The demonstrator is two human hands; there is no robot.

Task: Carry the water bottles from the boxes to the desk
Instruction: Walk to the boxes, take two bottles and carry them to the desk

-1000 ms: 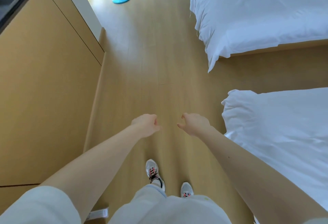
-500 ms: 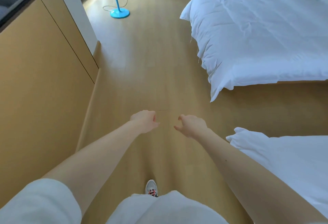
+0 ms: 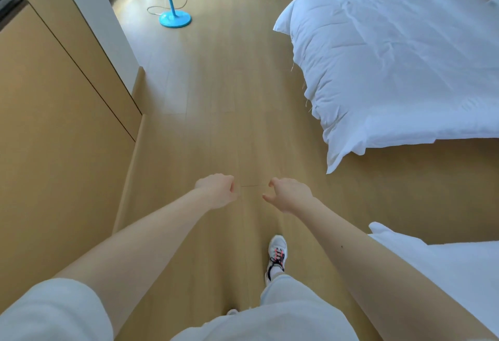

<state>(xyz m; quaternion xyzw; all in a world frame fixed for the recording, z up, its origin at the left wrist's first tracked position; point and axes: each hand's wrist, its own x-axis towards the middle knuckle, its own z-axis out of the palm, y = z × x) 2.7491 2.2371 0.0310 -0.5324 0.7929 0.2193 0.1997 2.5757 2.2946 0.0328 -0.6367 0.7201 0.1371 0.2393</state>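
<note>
Empty-handed at mid-frame: left hand (image 3: 216,191) loosely fisted, right hand (image 3: 290,195) half-curled, slightly apart. No bottles, boxes or bench in view. Likely hazards: tripping on fan cord (image 3: 149,10) upper left, snagging duvet corner (image 3: 332,161) at right.

Bright daylight — soft, wide-angle warp

support: wooden floor (image 3: 216,84) | on it: blue fan base (image 3: 175,19) far left; far bed (image 3: 405,70), near bed (image 3: 459,273) right; sneaker (image 3: 276,255)
</note>
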